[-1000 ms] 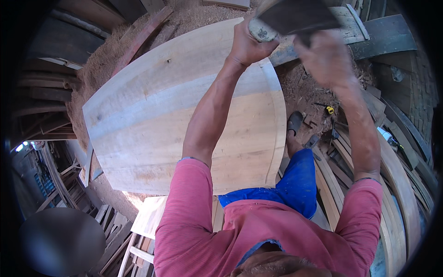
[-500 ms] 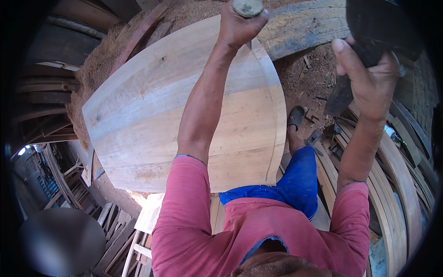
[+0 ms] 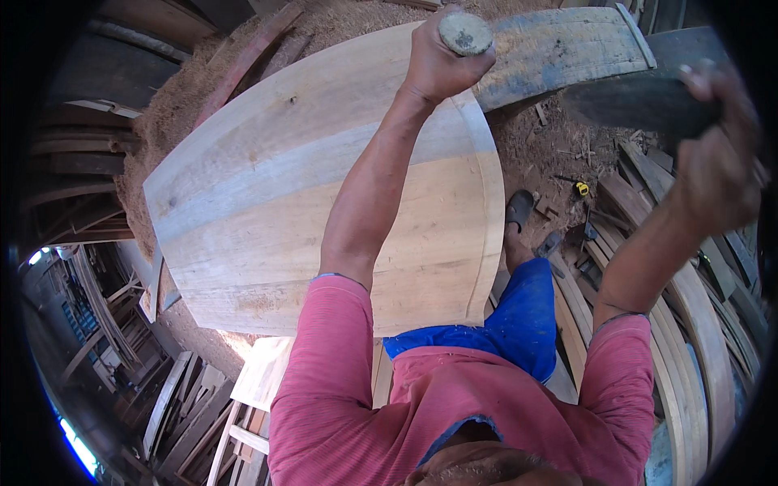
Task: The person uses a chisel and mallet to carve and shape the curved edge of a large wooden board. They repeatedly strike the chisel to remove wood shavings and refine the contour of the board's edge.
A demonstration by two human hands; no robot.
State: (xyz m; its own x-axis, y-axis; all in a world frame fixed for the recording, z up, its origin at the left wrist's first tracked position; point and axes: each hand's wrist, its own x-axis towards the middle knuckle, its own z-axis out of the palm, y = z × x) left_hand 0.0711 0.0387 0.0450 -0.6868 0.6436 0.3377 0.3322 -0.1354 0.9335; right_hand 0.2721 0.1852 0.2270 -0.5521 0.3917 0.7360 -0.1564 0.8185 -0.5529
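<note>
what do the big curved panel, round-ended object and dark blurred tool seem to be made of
Panel: probably bare, unvarnished wood; grain streaks and a knot show on its pale, matte surface.
Round-ended object: perhaps wood, worn or with flaking paint; its pale end has dark mottling.
Dark tool: wood or metal, I can't tell; blur leaves only a dark, dull-looking surface.

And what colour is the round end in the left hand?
The round end is pale greenish grey with darker blotches, best in the head view.
</note>
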